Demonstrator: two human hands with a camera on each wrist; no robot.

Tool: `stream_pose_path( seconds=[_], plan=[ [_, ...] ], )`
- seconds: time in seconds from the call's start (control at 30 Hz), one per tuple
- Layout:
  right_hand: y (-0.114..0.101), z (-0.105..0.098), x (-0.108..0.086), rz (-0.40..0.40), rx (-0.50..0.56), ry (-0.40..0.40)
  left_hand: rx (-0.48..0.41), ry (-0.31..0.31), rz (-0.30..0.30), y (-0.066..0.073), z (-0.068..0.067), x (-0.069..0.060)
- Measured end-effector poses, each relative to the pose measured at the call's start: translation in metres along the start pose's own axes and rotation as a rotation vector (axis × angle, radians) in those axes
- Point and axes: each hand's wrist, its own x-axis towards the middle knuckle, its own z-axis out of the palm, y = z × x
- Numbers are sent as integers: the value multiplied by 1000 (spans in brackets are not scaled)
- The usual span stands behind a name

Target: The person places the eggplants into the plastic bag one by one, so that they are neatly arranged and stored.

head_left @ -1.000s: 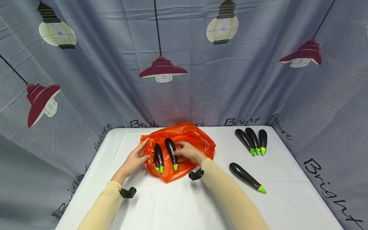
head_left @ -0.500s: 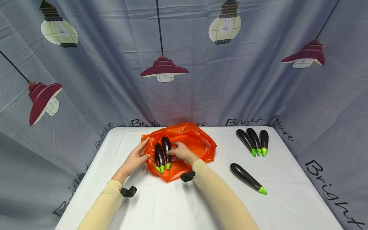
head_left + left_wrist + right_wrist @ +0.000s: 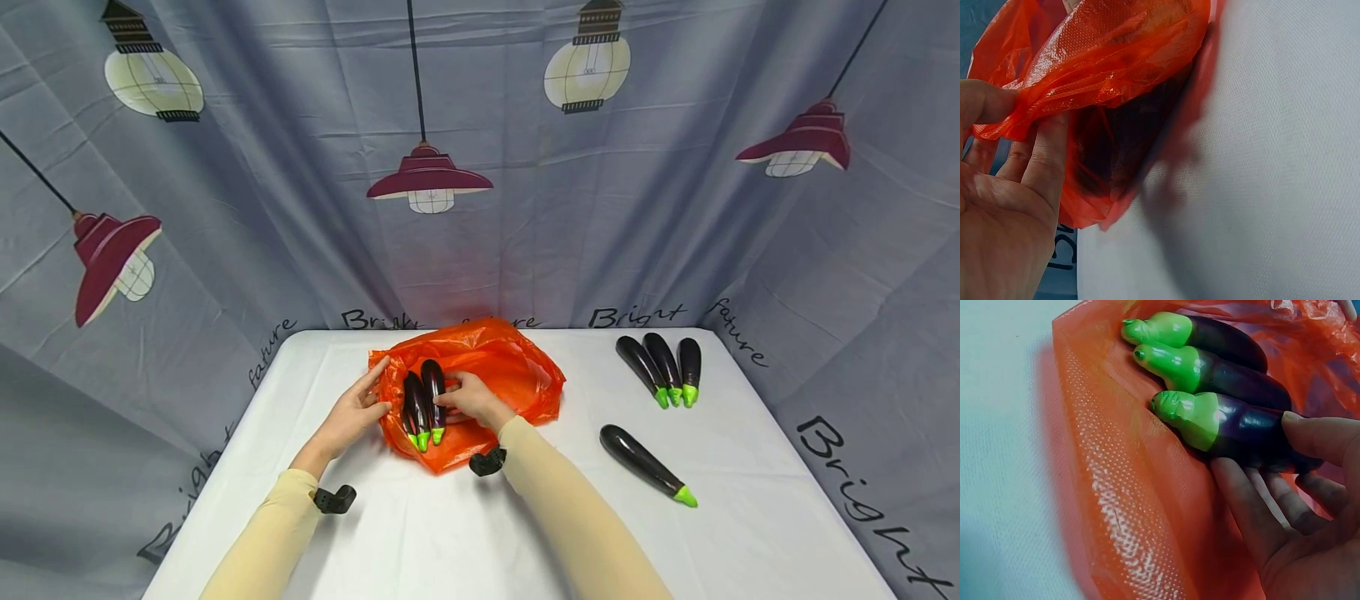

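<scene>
- Left hand (image 3: pixel 346 422): grip pinches orange bag (image 3: pixel 517 373) at 9 o'clock edge.
- Right hand (image 3: pixel 477 399): grip closed round held eggplant (image 3: pixel 432 382) inside; 2 eggplants (image 3: pixel 417 408) beside it, at 9 o'clock.
- Desk (image 3: pixel 427 542): 3 eggplants (image 3: pixel 663 364) at bag's 3 o'clock, lone eggplant (image 3: pixel 642 462) at 4.

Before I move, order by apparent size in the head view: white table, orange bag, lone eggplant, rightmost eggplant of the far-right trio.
white table
orange bag
lone eggplant
trio's rightmost eggplant
The lone eggplant lies nearer, so their true order is unsure.
</scene>
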Motion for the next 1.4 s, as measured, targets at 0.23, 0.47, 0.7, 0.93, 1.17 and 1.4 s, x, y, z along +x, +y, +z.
stream_pose_path(
  seconds=[0.23, 0.47, 0.7, 0.93, 1.17, 1.4],
  plan=[
    [0, 2, 1, 26, 5, 32, -18, -7, 7, 0, 0, 1],
    [0, 4, 0, 25, -12, 48, -29, -9, -2, 1, 1, 0],
    [-1, 6, -2, 8, -29, 61, 8, 1, -16, 0, 1, 1],
    [0, 3, -4, -14, -49, 49, 11, 4, -22, 0, 1, 0],
    [-4, -9, -11, -45, -68, 9, 0, 1, -24, 0, 0, -1],
    [-9, -24, -22, -79, -121, -35, -17, 2, -17, -2, -1, -2]
  ],
)
